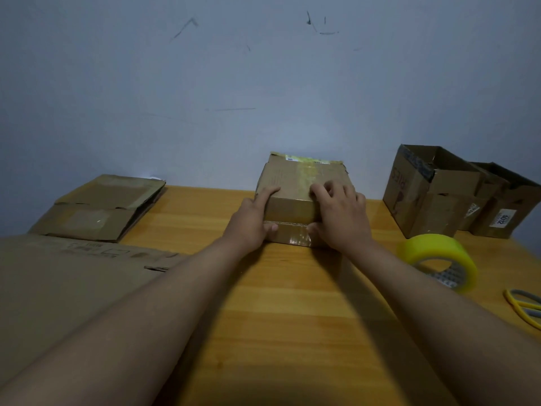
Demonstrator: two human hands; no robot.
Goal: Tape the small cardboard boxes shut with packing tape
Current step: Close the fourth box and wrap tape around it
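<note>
Two hands are working on one small cardboard box sitting at the middle of the wooden table, towards its far edge and close to the wall. The left hand is steadying the box's near left corner, index finger lying straight along the top and thumb pressing the near face, fingers mostly extended rather than wrapped. The right hand is resting on the top with bent fingers pressing a strip of yellowish tape down, its thumb reaching the near face; it is not clutching anything.

Judging from the strip already running across the top seam and shining down the near side, this box is looking nearly sealed, with only smoothing remaining. To the far right, two open boxes are standing with flaps up, apparently awaiting taping. On the far left, flattened boxes are lying collapsed, old tape showing on them. So most of the job seems to be lying ahead.

A yellow tape roll is standing on the table near the right forearm, apart from both hands, and scissors with yellow-grey handles are peeking in at the right edge. A large cardboard sheet is covering the near left of the table. Behind, the wall is showing pale bluish paint with dark scuffs, and the lighting is looking dim.
</note>
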